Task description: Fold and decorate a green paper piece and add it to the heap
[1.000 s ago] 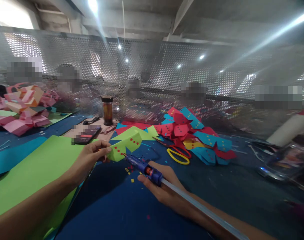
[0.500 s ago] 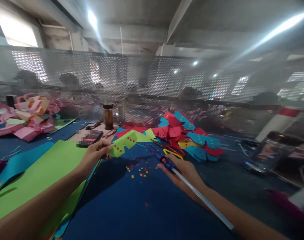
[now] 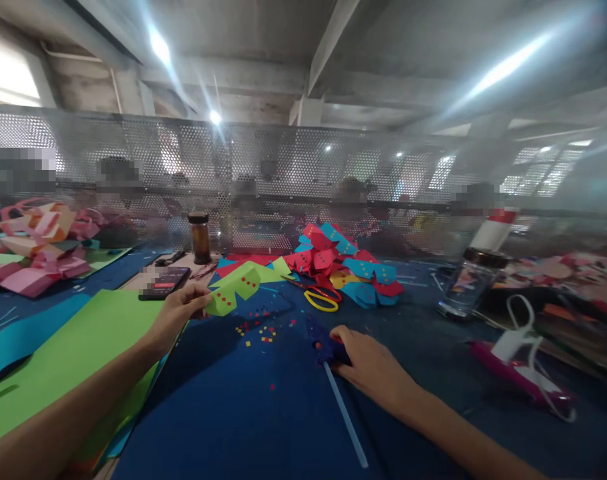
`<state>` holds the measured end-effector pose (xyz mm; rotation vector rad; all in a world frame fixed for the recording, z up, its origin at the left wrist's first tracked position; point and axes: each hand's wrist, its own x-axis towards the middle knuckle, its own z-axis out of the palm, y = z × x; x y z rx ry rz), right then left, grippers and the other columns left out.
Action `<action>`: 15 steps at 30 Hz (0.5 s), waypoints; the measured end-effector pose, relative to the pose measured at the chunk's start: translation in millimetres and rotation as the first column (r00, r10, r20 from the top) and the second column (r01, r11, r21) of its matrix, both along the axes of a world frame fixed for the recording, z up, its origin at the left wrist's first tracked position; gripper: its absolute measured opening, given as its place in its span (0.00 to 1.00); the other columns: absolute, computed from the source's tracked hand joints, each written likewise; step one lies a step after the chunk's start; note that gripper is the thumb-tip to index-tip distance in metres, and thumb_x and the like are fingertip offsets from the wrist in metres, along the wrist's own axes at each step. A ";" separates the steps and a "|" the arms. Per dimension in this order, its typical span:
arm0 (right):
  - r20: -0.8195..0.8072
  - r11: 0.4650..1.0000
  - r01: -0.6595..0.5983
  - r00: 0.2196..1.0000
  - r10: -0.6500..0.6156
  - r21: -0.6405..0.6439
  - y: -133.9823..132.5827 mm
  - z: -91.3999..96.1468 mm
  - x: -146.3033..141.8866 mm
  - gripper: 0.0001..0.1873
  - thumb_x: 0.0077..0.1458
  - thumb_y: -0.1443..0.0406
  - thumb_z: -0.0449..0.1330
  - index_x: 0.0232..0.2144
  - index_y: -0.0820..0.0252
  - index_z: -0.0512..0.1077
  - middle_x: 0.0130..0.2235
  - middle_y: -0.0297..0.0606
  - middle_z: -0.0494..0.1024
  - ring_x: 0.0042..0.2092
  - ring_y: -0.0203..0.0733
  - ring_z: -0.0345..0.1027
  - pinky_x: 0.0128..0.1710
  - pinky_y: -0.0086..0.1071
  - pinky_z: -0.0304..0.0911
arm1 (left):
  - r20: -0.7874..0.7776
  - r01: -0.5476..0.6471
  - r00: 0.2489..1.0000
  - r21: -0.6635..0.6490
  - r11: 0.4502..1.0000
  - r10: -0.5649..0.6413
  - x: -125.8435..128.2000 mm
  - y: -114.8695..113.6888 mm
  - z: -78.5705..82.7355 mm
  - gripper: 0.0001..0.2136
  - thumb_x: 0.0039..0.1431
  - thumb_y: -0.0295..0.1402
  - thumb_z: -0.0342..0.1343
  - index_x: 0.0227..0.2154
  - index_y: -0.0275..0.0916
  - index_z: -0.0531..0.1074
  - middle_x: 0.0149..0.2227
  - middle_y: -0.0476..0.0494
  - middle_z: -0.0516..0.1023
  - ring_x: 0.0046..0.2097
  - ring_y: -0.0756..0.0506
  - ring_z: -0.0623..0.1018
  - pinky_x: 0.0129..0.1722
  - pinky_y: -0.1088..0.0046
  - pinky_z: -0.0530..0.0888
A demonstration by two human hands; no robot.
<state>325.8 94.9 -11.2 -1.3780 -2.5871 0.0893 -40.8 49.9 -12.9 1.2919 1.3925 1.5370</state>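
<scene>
My left hand (image 3: 186,308) pinches the end of a folded green paper piece (image 3: 223,300) dotted with small red squares, held above the table. My right hand (image 3: 370,363) is closed round a blue glue gun (image 3: 333,352), its nozzle pointing away from me. A long clear glue stick (image 3: 346,417) sticks out of its back end toward me. Small yellow and red paper squares (image 3: 266,337) lie scattered between the hands. Beyond the right hand are scissors with yellow and red handles (image 3: 322,301).
Red and blue dotted paper pieces (image 3: 343,263) are heaped at the back. Green sheets (image 3: 93,353) lie at left, near a phone (image 3: 164,283) and a brown jar (image 3: 200,240). A glass bottle (image 3: 470,283) and a purple object with white straps (image 3: 520,373) stand right. A perforated screen (image 3: 283,153) closes the back.
The view has turned to the right. My right hand has lowered the glue gun toward the table and swung it, so its stick points more toward me. The left hand keeps the green paper.
</scene>
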 end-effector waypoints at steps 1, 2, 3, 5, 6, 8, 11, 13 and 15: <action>-0.011 1.000 -0.003 1.000 0.002 -0.017 -0.7 0.5 -0.1 0.13 0.55 0.62 0.59 0.43 0.58 0.66 0.41 0.42 0.77 0.43 0.51 0.72 0.40 0.38 0.60 | 0.001 0.004 1.000 -0.001 1.000 -0.004 0.2 0.3 -0.3 0.13 0.47 0.41 0.65 0.30 0.37 0.74 0.27 0.51 0.73 0.26 0.51 0.71 0.28 0.76 0.68; -0.022 0.999 -0.006 1.000 0.005 -0.034 -1.5 1.4 -0.4 0.13 0.55 0.61 0.59 0.42 0.58 0.67 0.41 0.42 0.77 0.43 0.51 0.71 0.41 0.39 0.60 | 0.004 0.006 1.000 -0.004 1.000 -0.006 0.3 0.8 -0.7 0.13 0.47 0.41 0.65 0.30 0.37 0.73 0.26 0.52 0.72 0.26 0.51 0.71 0.28 0.76 0.68; -0.032 0.999 -0.012 0.999 0.011 -0.048 -2.4 2.6 -1.0 0.13 0.55 0.60 0.59 0.42 0.58 0.67 0.41 0.42 0.77 0.44 0.51 0.71 0.41 0.39 0.60 | 0.006 0.009 1.000 -0.008 1.000 -0.009 0.4 1.3 -1.0 0.13 0.47 0.41 0.65 0.30 0.37 0.73 0.26 0.52 0.72 0.26 0.51 0.71 0.28 0.76 0.68; -0.050 0.996 -0.034 0.998 0.030 -0.077 -3.9 5.2 -1.6 0.14 0.56 0.59 0.59 0.42 0.59 0.68 0.43 0.43 0.76 0.45 0.51 0.70 0.44 0.40 0.60 | 0.010 0.015 1.000 -0.013 1.000 -0.015 0.9 1.9 -1.3 0.13 0.47 0.41 0.65 0.30 0.37 0.73 0.26 0.52 0.72 0.26 0.51 0.72 0.27 0.76 0.68; -0.056 0.995 -0.048 0.998 0.043 -0.092 -4.3 6.6 -1.2 0.14 0.56 0.59 0.59 0.43 0.59 0.69 0.44 0.43 0.75 0.46 0.51 0.69 0.45 0.41 0.60 | 0.011 0.020 1.000 -0.014 1.000 -0.020 1.4 1.8 -1.1 0.13 0.47 0.41 0.65 0.30 0.37 0.73 0.26 0.52 0.73 0.26 0.51 0.72 0.28 0.76 0.68; -0.061 0.989 -0.077 0.996 0.070 -0.129 -4.3 9.9 1.9 0.15 0.55 0.59 0.59 0.44 0.58 0.70 0.46 0.42 0.75 0.47 0.50 0.68 0.47 0.41 0.60 | 0.009 0.038 0.999 -0.012 0.999 -0.038 3.2 0.9 -0.1 0.13 0.47 0.41 0.65 0.30 0.37 0.73 0.26 0.52 0.72 0.26 0.51 0.72 0.28 0.76 0.68; -0.045 0.973 -0.123 0.992 0.116 -0.194 -2.1 18.3 12.0 0.21 0.53 0.58 0.61 0.49 0.54 0.70 0.48 0.40 0.73 0.49 0.50 0.68 0.48 0.42 0.61 | 0.000 0.075 0.997 -0.019 0.997 -0.075 7.3 -1.6 3.0 0.13 0.47 0.41 0.65 0.29 0.37 0.73 0.26 0.52 0.72 0.26 0.52 0.71 0.28 0.76 0.68; -0.037 0.965 -0.159 0.987 0.154 -0.208 0.3 26.7 18.2 0.25 0.52 0.56 0.62 0.53 0.51 0.69 0.49 0.40 0.73 0.49 0.51 0.67 0.49 0.44 0.61 | -0.004 0.084 0.996 -0.017 0.996 -0.084 10.5 -2.9 5.4 0.13 0.47 0.41 0.65 0.29 0.36 0.74 0.26 0.51 0.72 0.26 0.52 0.71 0.27 0.76 0.67; -0.092 0.968 -0.188 0.980 0.175 -0.165 3.0 36.7 19.1 0.24 0.53 0.56 0.62 0.53 0.51 0.69 0.49 0.40 0.73 0.49 0.50 0.67 0.49 0.43 0.61 | -0.005 0.077 0.997 -0.006 0.997 -0.077 14.3 -3.7 8.3 0.13 0.46 0.41 0.65 0.29 0.37 0.74 0.25 0.51 0.72 0.25 0.51 0.70 0.27 0.76 0.67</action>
